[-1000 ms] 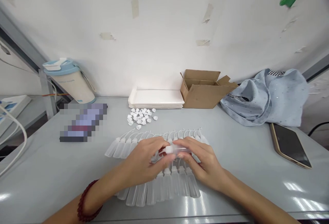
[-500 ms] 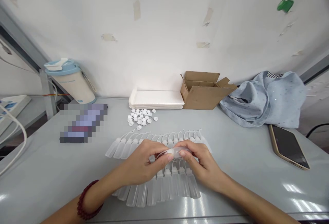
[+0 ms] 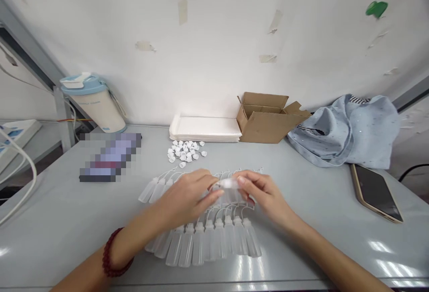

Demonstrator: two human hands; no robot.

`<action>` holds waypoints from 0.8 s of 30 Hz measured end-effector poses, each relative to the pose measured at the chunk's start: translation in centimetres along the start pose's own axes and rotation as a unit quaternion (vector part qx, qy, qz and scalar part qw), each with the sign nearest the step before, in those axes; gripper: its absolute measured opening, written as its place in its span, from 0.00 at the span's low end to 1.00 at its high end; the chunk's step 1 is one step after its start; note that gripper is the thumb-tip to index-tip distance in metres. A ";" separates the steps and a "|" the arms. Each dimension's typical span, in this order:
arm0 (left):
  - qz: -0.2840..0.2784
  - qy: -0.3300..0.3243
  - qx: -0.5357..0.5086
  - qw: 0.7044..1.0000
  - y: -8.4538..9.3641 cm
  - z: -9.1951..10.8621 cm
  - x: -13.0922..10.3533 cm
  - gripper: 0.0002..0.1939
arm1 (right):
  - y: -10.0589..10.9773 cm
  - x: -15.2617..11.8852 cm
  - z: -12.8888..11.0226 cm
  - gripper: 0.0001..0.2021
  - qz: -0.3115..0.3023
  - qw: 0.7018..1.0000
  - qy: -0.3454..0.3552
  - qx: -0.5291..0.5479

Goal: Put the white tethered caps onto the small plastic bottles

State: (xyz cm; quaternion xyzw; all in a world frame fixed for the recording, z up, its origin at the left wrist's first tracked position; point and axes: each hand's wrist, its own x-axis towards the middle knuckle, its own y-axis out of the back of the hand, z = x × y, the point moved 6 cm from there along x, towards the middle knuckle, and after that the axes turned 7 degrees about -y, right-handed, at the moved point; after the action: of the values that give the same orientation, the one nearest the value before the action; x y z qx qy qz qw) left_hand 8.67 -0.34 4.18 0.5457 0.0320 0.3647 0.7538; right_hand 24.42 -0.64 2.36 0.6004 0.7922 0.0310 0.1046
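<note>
A small translucent bottle (image 3: 229, 184) with a thin looped strap is up between my hands, over two rows of similar bottles. My right hand (image 3: 266, 194) pinches its right part. My left hand (image 3: 187, 196) is at the strap end, thumb and fingers slightly apart around the strap; whether it grips is blurred. The front row of bottles (image 3: 198, 245) lies below my hands, straps pointing to the wall. Part of the back row (image 3: 148, 190) is hidden behind my hands. Several small white caps (image 3: 182, 151) are piled beyond them.
White flat packs (image 3: 205, 127) and an open cardboard box (image 3: 268, 126) stand by the wall. A cup (image 3: 100, 108) and a pixelated object (image 3: 112, 158) are at left. A blue cloth bag (image 3: 365, 133) and a phone (image 3: 377, 192) lie at right.
Both hands have moved up a little, away from the front row. The left thumb and fingers have loosened around the strap end; the bottle has risen with the right hand.
</note>
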 end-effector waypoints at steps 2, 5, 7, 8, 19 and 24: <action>0.026 0.058 0.022 0.998 0.9 -2.0 -0.2 0.12 | 2.2 0.7 0.0 0.18 0.080 0.996 0.028 -0.008; 0.035 0.127 0.129 0.983 2.0 -4.9 -0.8 0.12 | 5.9 2.0 0.6 0.17 0.187 0.981 0.044 -0.039; -0.001 0.182 0.201 0.962 2.1 -6.7 -1.3 0.12 | 8.0 2.7 1.3 0.18 0.239 0.966 0.043 -0.085; -0.021 0.204 0.226 0.952 2.0 -7.3 -1.5 0.13 | 8.9 2.9 1.6 0.18 0.260 0.958 0.049 -0.115; -0.064 0.229 0.250 0.939 1.9 -8.5 -1.5 0.10 | 10.4 4.5 3.1 0.18 0.274 0.923 0.048 -0.266; -0.060 0.231 0.230 0.943 1.7 -8.7 -1.6 0.11 | 10.6 5.2 4.1 0.14 0.253 0.928 0.041 -0.270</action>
State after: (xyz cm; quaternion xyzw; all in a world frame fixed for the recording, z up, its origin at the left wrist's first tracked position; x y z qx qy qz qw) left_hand 2.69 5.94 1.57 0.6020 0.3210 0.4175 0.6003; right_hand 33.96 6.98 -0.40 0.7279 0.5797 0.2938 0.2186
